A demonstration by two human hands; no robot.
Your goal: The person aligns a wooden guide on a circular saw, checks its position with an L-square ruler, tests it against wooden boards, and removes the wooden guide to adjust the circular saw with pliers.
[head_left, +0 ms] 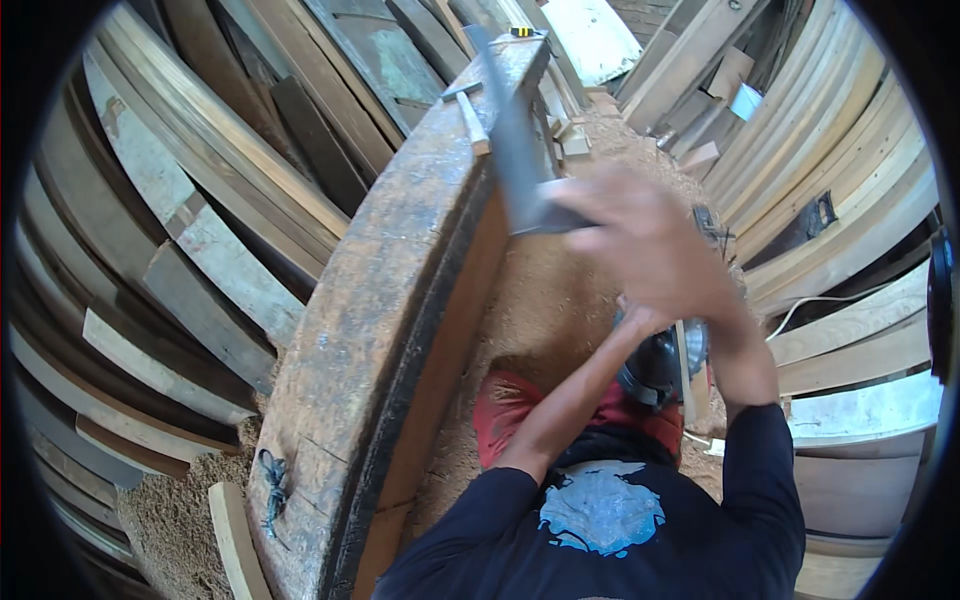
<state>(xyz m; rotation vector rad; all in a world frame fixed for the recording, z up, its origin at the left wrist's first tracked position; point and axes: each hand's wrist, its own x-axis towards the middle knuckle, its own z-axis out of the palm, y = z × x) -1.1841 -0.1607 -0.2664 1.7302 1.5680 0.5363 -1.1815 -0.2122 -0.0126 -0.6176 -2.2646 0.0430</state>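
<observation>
The right hand (pixel 650 245) is raised above the sawdust-covered floor (pixel 540 300) with its fingers closed around the near end of a long grey metal square (pixel 510 140), so its grip is holding that tool. The blade of the square runs up and away from the hand, lying along the inner edge of a thick, weathered wooden beam (pixel 400 300) that stretches from the lower left toward the top of the view. The hand is blurred, so the exact finger placement on the square cannot be told. The left hand (pixel 640 320) sits lower, just below the right wrist, resting at the top of a dark round power tool (pixel 655 365); whether its grip is closed on the tool or only touching it cannot be told, as the right forearm covers most of it. A hammer (pixel 468 105) lies on the upper part of the beam, near the square. A scrap of twisted blue-grey cord (pixel 272 485) lies on the near end of the beam. Stacks of wooden planks (pixel 180 230) lean on both sides.
</observation>
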